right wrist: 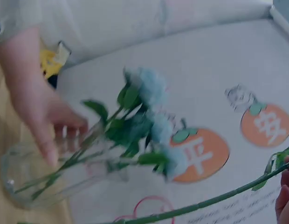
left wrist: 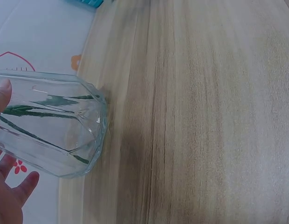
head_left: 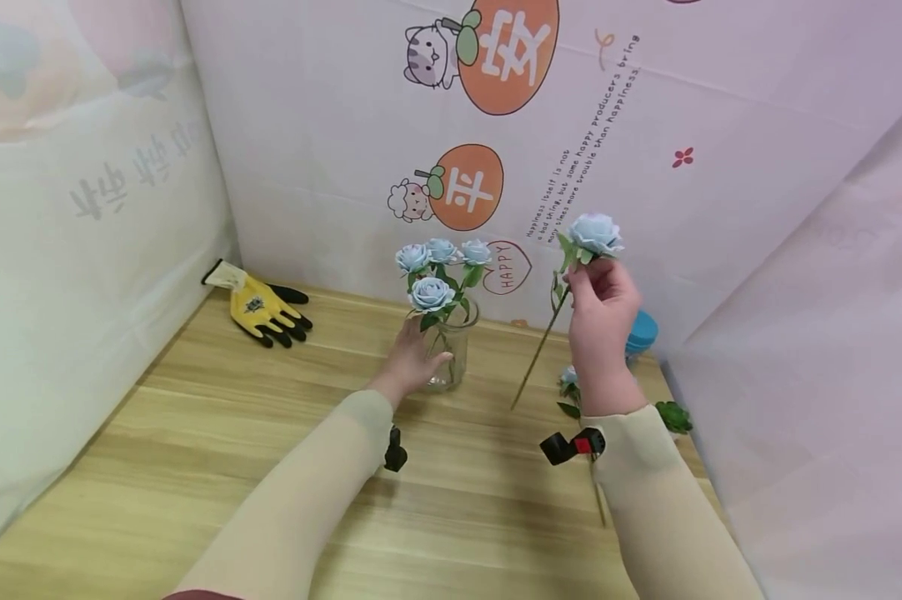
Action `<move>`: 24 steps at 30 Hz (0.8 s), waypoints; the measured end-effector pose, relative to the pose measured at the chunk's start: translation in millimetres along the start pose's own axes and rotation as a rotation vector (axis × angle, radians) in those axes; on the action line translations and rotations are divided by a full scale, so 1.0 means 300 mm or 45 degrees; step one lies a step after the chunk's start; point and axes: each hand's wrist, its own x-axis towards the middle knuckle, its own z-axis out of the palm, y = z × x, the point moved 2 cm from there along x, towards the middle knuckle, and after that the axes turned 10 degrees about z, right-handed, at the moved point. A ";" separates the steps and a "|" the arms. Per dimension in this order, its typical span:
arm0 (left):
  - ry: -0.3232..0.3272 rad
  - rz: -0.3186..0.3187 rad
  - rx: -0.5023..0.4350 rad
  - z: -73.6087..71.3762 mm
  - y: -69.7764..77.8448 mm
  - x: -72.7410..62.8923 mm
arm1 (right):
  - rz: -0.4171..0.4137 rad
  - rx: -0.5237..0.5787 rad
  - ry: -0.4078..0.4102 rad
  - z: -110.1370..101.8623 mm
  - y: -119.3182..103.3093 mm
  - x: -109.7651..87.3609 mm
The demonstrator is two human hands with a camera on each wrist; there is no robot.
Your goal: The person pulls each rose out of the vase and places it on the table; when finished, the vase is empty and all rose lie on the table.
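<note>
left hand [head_left: 413, 357]: fingers wrapped round the glass vase [head_left: 451, 354], steadying it on the desk [head_left: 196, 433]
right hand [head_left: 599, 312]: pinching the loose rose [head_left: 595, 233] just under its bloom, held up in the air
rose stem: long axis slants down and left from the right hand, tip toward the vase
vase from right hand: lower and to the left, already holding four blue roses [head_left: 439, 267]
nearer hand: left is on the vase; right is near but apart
</note>
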 end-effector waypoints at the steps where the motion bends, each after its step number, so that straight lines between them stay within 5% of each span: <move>1: 0.004 -0.003 0.002 0.001 -0.003 0.000 | 0.048 -0.032 -0.008 -0.009 0.029 0.010; 11: 0.005 -0.057 -0.006 0.004 -0.004 -0.001 | 0.665 -0.548 -0.166 -0.149 0.335 0.056; 18: -0.016 -0.097 -0.033 0.004 -0.004 -0.002 | 0.853 -0.765 -0.313 -0.236 0.550 0.023; 24: -0.004 -0.095 -0.053 0.000 0.002 -0.003 | 0.875 -0.854 -0.345 -0.256 0.650 -0.034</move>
